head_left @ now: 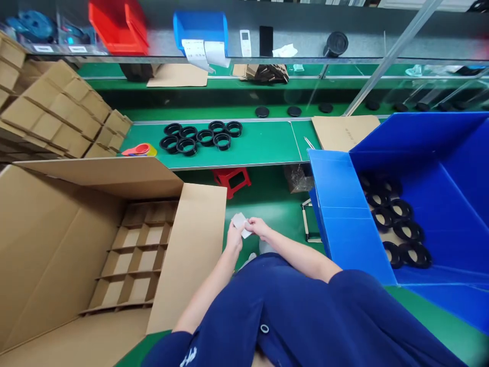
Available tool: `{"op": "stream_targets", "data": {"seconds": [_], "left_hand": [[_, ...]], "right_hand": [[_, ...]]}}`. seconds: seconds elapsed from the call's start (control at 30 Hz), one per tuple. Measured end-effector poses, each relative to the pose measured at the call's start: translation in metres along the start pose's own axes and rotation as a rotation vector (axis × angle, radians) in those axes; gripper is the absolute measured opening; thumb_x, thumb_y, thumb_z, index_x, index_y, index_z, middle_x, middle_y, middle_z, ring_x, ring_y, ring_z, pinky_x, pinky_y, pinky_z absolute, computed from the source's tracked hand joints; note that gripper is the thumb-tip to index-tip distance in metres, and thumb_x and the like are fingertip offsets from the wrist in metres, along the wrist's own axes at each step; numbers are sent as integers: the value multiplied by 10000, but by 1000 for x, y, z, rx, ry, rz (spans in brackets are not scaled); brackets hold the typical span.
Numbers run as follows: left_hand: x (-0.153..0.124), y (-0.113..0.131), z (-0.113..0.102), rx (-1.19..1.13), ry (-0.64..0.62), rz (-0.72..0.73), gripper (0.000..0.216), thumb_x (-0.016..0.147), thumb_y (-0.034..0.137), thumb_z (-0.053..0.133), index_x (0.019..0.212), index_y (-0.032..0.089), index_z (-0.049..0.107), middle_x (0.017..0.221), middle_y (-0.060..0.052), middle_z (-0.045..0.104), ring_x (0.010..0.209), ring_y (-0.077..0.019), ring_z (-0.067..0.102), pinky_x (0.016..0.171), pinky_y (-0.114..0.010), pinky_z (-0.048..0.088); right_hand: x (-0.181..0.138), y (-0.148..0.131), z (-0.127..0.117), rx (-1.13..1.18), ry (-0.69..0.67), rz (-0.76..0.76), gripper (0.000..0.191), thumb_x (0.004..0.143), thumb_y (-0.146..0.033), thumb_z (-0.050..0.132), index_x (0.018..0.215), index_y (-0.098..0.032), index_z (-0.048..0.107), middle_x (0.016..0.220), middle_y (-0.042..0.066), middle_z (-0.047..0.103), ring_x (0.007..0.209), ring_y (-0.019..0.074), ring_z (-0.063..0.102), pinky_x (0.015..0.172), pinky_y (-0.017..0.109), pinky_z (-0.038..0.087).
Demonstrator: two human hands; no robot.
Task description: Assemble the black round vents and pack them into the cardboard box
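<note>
A small white sheet (239, 220), paper or cloth, is held in front of my body, above the floor. My left hand (234, 238) grips its left side, fingers closed. On its right edge, my right hand (258, 228) pinches it between thumb and fingers. To the left of my hands stands an open cardboard box (204, 244) with a cardboard divider grid (133, 250) inside. On my right, a blue box (338, 204) contains several black rings (408, 230). Several more black rings (205, 136) rest in a group on the green bench (267, 142) ahead.
Stacked cardboard dividers (57, 109) stand at the left. A roll of tape (141, 149) and a flat cardboard sheet (344, 130) lie on the bench. Beneath it is a red stool (233, 179). The shelf above carries red (118, 25) and blue (200, 28) bins.
</note>
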State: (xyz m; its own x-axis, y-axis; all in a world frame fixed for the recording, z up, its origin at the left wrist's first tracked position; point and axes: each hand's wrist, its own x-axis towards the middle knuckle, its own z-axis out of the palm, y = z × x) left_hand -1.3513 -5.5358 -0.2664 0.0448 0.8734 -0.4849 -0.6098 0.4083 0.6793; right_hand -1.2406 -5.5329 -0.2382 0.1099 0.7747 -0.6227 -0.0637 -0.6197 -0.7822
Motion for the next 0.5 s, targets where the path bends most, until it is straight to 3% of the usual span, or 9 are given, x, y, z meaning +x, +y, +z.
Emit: {"op": "stream_targets", "data": {"seconds": [0.1, 0.2, 0.27, 0.33, 0.5], "left_hand": [[27, 27, -2, -2, 35, 8, 565, 726, 180, 853, 1241, 172, 620, 1139, -120, 760, 1127, -261, 719, 1079, -419, 524], [49, 50, -3, 10, 92, -32, 483, 833, 129, 753, 1285, 213, 606, 1278, -123, 727, 1231, -232, 681, 1130, -411, 500], [59, 58, -3, 20, 120, -107, 366, 887, 130, 692, 1242, 188, 626, 1296, -151, 717, 1210, -228, 696, 1135, -412, 506], [66, 56, -4, 29, 158, -184, 280, 913, 140, 654, 1192, 159, 641, 1273, -175, 722, 1166, -236, 721, 1137, -420, 514], [75, 30, -10, 36, 399, -457, 238, 889, 98, 624, 1113, 176, 641, 1259, -164, 729, 1219, -272, 703, 1179, -439, 482]], "right_hand": [[40, -39, 13, -12, -23, 29, 293, 614, -82, 868, 671, -143, 588, 606, -57, 593, 601, 115, 580, 596, 229, 487], [91, -88, -2, 8, 75, 66, 162, 777, -69, 785, 797, -126, 634, 699, -33, 627, 650, 116, 618, 631, 241, 534], [127, -122, -31, 48, 194, 93, 80, 909, -146, 717, 938, -119, 647, 798, -13, 644, 687, 107, 626, 653, 247, 559], [161, -152, -72, 95, 308, 121, 149, 995, -253, 654, 1065, -122, 643, 897, 13, 659, 733, 109, 638, 675, 259, 578], [239, -191, -189, 120, 499, 154, 271, 1031, -372, 617, 1153, -132, 641, 1007, 47, 667, 797, 122, 644, 692, 267, 582]]}}
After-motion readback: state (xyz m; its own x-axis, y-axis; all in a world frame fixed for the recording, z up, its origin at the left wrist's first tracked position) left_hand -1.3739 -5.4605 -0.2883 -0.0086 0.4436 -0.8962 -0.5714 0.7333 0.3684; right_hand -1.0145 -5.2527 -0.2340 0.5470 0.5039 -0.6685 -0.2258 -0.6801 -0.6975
